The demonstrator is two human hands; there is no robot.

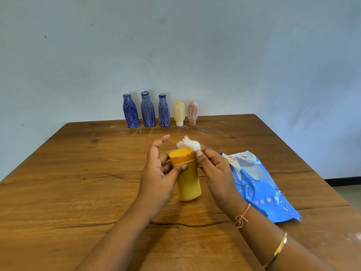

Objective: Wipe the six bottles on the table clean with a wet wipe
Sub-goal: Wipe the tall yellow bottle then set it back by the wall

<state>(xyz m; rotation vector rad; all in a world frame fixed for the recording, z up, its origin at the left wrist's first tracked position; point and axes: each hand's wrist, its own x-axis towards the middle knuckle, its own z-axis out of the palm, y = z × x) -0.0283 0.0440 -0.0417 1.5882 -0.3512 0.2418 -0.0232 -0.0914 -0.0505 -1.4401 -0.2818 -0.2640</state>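
While the orange bottle (188, 178) is gripped near its cap by the left hand (158, 173) above the middle of the counter (78, 173), the wet wipe (189, 143) is pinched in the right hand (213, 169) and held against the cap's far edge. For a sound result, it is judged that the bottle should be turned steadily so the wipe is drawn over the cap, then down the whole body. Six bottles are counted: one in hand and five standing in a row at the far edge, being three blue bottles (148, 112), one yellow bottle (179, 113) and one pink bottle (192, 113). One wipe packet (259, 186) is noted beside the right hand.
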